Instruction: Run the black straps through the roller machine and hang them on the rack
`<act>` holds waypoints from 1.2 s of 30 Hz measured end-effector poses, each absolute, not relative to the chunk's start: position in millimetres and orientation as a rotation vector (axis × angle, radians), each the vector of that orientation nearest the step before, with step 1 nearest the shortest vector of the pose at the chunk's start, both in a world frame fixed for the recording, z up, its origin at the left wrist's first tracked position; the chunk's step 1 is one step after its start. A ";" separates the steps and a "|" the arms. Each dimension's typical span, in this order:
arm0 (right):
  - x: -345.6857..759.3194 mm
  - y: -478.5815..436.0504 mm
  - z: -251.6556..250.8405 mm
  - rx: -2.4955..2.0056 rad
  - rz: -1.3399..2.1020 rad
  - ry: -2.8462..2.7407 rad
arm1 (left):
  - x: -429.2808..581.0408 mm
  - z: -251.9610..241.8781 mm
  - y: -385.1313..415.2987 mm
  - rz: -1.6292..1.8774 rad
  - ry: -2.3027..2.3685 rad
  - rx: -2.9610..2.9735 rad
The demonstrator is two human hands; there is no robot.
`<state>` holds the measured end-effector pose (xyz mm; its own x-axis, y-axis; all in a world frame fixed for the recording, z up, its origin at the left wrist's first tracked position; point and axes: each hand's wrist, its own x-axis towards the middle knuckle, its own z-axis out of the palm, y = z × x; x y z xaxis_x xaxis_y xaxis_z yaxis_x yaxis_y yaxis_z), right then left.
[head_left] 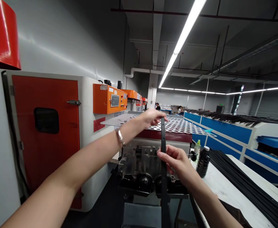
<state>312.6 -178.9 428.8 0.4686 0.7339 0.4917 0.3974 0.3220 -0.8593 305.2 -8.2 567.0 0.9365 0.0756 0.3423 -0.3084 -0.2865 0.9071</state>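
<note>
Workshop floor surrounds a roller machine [139, 180] set beneath a perforated metal plate [174, 125]. A black strap [163, 164] hangs vertically just in front of the machine. The left hand [150, 117], arm extended forward with a metal bracelet [119, 136] at the wrist, grasps the strap's upper part at the plate's edge. The right hand [174, 161] pinches the strap lower down. Right of the machine, a white desk [224, 190] carries a dark bottle [203, 162] and a stack of black straps [243, 177].
</note>
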 end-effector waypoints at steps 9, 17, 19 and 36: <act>312.3 -170.6 420.5 -1.322 0.312 -1.109 | 313.2 559.4 4.3 0.305 -0.063 1.822; 315.1 -180.1 418.3 -1.476 0.445 -1.278 | 265.3 526.7 -12.2 0.260 -0.236 1.780; 318.8 -179.7 433.5 -1.509 0.370 -1.331 | 273.5 556.6 -3.1 0.458 -0.332 1.699; 316.2 -163.5 435.7 -1.459 0.294 -1.247 | 319.8 593.1 27.5 0.510 -0.177 1.606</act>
